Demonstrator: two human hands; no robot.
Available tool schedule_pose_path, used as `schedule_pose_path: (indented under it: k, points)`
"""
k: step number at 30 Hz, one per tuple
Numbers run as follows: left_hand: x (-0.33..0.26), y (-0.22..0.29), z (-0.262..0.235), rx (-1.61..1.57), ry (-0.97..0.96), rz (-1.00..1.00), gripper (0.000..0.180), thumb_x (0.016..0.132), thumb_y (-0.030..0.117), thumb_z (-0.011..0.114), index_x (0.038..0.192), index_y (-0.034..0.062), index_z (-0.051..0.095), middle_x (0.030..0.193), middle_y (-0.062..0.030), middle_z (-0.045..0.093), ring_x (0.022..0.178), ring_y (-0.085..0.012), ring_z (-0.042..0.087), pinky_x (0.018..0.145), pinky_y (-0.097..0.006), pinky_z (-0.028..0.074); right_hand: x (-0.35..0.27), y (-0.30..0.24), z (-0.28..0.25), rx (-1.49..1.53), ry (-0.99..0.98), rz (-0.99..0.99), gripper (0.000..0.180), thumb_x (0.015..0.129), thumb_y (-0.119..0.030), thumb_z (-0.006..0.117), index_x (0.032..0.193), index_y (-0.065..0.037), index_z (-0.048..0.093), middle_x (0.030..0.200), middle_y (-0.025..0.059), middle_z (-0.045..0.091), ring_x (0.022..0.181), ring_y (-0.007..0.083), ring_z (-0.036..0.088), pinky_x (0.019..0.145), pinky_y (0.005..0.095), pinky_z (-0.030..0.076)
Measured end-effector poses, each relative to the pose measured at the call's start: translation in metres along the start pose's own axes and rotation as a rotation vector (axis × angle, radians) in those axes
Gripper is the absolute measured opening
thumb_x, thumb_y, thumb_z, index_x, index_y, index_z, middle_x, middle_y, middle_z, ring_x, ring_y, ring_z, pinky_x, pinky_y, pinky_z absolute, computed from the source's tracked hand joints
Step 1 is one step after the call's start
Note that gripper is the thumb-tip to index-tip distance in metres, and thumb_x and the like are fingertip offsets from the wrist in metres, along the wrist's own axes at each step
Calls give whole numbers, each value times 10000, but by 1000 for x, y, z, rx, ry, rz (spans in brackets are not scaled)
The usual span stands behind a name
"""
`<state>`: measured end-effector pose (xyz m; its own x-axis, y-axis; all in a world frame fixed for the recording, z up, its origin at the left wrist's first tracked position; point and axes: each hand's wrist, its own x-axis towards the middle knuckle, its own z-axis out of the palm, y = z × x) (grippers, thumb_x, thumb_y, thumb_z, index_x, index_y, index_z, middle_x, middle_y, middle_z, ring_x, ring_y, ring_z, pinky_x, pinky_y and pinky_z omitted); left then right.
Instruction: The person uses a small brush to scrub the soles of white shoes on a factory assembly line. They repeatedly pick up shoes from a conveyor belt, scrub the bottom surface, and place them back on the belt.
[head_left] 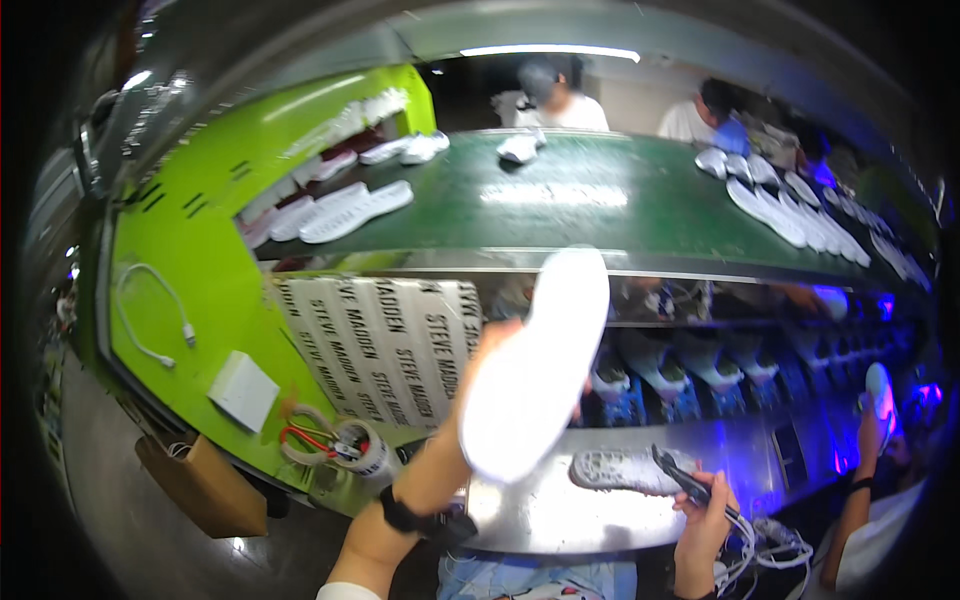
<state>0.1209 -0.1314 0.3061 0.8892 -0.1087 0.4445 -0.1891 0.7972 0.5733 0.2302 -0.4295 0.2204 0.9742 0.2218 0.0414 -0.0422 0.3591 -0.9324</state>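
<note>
A white shoe sole [535,370] is raised in front of me, tilted upward to the right. My left hand [490,350] is closed round it from behind, with most of the fingers hidden by the sole. Below it, a grey-white patterned shoe sole [625,472] lies on the shiny metal bench [560,520]. My right hand [708,515] grips a slim black tool [682,475] just right of that sole. The tool's tip overlaps the sole's right end, but I cannot tell whether it touches. Its exact kind is unclear.
Beyond is a green conveyor belt [450,215] carrying white soles [358,212] and more soles [800,215]. Shoe uppers [715,370] stand in a row beneath. A wrapped box [385,345], tape rolls [365,450] and white cables [785,550] lie around. Co-workers sit opposite and at right.
</note>
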Motion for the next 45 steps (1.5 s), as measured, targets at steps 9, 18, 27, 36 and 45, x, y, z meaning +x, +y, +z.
schedule_pose_path:
  k: [9,18,27,36,45]
  points:
    - [-11,111,15,478,847,682,355,973,130,391,1270,-58,444,1305,-276,480,1230,-393,494,996,-437,486,-2,-6,-10,44,-260,141,339,1011,-278,463,1065,17,619,1000,98,653,849,162,615,737,277,494]
    - [-56,233,-30,2162,1857,-344,932,690,354,790,1390,-35,313,1304,-323,431,1209,-465,378,956,-543,359,0,16,-40,-40,-187,195,346,1000,-258,495,1198,12,585,1094,83,629,950,158,609,773,278,504]
    - [118,126,-24,2694,1069,-182,794,778,338,686,1403,-12,345,1445,-319,254,1283,-472,319,980,-576,367,-4,1,-31,-104,-166,53,302,927,-107,600,1196,29,571,1123,107,610,1019,187,582,884,302,479]
    - [377,-62,-45,2543,251,-208,649,917,395,512,1443,56,339,1569,-159,136,1394,-420,213,1082,-566,292,7,36,-51,-56,24,113,230,928,-215,621,1048,-26,672,768,6,588,457,47,429,385,218,311]
    - [482,-134,-48,2262,286,-123,465,919,348,513,1286,63,485,1185,-173,625,1152,-399,550,986,-592,353,18,42,-68,-490,107,-365,317,980,-262,480,894,-19,664,688,30,544,629,116,493,588,279,390]
